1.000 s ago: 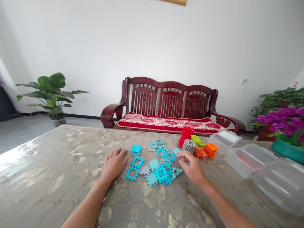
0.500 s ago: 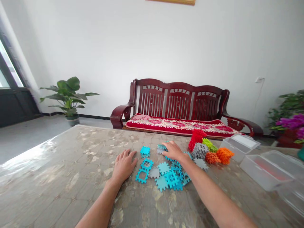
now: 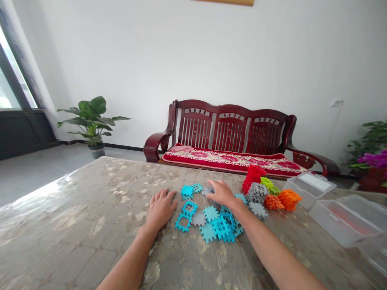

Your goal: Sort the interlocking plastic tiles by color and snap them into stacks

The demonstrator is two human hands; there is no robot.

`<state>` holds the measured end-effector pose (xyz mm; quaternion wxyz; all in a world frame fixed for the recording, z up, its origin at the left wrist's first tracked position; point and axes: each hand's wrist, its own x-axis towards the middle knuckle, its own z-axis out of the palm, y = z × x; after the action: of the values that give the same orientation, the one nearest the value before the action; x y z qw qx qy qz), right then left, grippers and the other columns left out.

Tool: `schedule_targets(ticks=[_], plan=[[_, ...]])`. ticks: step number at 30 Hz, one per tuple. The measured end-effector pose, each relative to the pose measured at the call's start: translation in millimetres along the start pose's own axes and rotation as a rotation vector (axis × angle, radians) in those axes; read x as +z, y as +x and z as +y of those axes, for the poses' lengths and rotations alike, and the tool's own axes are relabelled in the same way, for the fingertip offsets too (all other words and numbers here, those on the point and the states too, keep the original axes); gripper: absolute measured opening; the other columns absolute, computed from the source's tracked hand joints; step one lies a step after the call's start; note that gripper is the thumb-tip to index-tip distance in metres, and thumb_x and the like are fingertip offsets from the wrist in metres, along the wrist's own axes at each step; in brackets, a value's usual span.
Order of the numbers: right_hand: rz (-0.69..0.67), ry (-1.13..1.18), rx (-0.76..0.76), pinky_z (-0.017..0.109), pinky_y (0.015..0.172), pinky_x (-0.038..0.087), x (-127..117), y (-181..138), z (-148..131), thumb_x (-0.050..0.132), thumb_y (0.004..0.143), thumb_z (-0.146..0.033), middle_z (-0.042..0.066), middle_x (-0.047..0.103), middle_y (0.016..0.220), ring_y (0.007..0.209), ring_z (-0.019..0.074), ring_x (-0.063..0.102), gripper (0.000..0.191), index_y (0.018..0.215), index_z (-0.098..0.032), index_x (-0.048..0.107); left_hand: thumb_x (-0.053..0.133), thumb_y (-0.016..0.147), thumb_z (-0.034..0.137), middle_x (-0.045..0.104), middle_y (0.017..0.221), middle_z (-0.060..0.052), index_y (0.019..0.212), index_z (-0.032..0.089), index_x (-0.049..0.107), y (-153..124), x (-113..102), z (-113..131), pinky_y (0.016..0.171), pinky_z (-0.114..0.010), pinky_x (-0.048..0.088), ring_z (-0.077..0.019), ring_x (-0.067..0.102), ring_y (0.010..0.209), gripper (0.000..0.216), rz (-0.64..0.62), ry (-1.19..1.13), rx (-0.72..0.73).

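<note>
My left hand (image 3: 161, 207) lies on the tabletop with its fingers stretched, holding nothing, just left of the blue tiles. Over the back of the pile hovers my right hand (image 3: 223, 194), thumb and fingers apart around a grey notched tile (image 3: 207, 190); no firm grip shows. A blue window tile (image 3: 197, 187) lies beside a small stack of blue tiles (image 3: 186, 191). Nearer me are another blue window tile (image 3: 189, 207), a blue frame tile (image 3: 183, 222) and a grey tile (image 3: 198, 219). Several blue tiles (image 3: 221, 227) form a loose pile, partly hidden by my right forearm.
To the right stand stacks of red (image 3: 253, 177), grey (image 3: 256, 192), green (image 3: 270, 186) and orange pieces (image 3: 289, 199). Clear plastic boxes (image 3: 341, 225) sit at the table's right side. A wooden bench (image 3: 229, 129) stands beyond the patterned table (image 3: 90, 217).
The blue window tile that was under my right fingers now lies further left, by the small blue stack, and is let go. My left hand stays put. The view has shifted slightly.
</note>
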<state>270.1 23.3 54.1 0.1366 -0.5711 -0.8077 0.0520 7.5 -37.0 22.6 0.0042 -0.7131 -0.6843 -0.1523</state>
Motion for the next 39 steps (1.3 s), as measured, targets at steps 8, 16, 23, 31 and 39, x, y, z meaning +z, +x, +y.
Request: schedule_targets(ticks=[8,16,23,31,39], plan=[[-0.028,-0.072,-0.035,0.033,0.094,0.041,-1,0,-7,0.061,0.081,-0.023,0.008,0.071,0.113,0.113,0.0246,0.057,0.051,0.132,-0.021,0.057,0.048,0.092,0.036,0.054,0.142,-0.01,0.13,0.027,0.06,0,1,-1,0.112,-0.044,0.032,-0.0278,0.044,0.135,0.041,0.015,-0.003,-0.001],[-0.014,-0.073,-0.018,0.033,0.097,0.041,-12,-17,5,0.063,0.081,-0.029,0.009,0.065,0.127,0.118,0.025,0.054,0.053,0.133,-0.02,0.055,0.047,0.092,0.036,0.054,0.141,-0.011,0.13,0.026,0.06,2,5,-2,0.111,-0.045,0.033,-0.0275,0.047,0.133,0.042,0.024,0.005,0.01],[-0.097,-0.108,-0.071,0.036,0.101,0.038,-11,1,0,0.067,0.078,-0.034,0.013,0.06,0.132,0.125,0.0277,0.049,0.069,0.141,-0.02,0.047,0.046,0.092,0.037,0.054,0.141,-0.01,0.13,0.028,0.06,3,7,-4,0.111,-0.044,0.033,-0.0271,0.047,0.132,0.042,0.022,0.014,0.011],[-0.127,-0.151,-0.129,0.037,0.095,0.04,-17,9,-15,0.068,0.072,-0.024,0.013,0.068,0.114,0.113,0.0287,0.055,0.058,0.128,-0.017,0.057,0.046,0.092,0.037,0.053,0.142,-0.01,0.13,0.028,0.06,3,4,-3,0.112,-0.044,0.032,-0.0271,0.046,0.133,0.042,0.008,-0.001,0.004],[0.119,-0.006,-0.103,0.037,0.096,0.042,-41,-33,-1,0.067,0.071,-0.027,0.006,0.069,0.113,0.11,0.025,0.055,0.065,0.133,-0.02,0.05,0.044,0.092,0.037,0.054,0.142,-0.01,0.13,0.028,0.059,3,7,-6,0.112,-0.044,0.032,-0.0263,0.044,0.134,0.042,0.022,-0.033,0.007]])
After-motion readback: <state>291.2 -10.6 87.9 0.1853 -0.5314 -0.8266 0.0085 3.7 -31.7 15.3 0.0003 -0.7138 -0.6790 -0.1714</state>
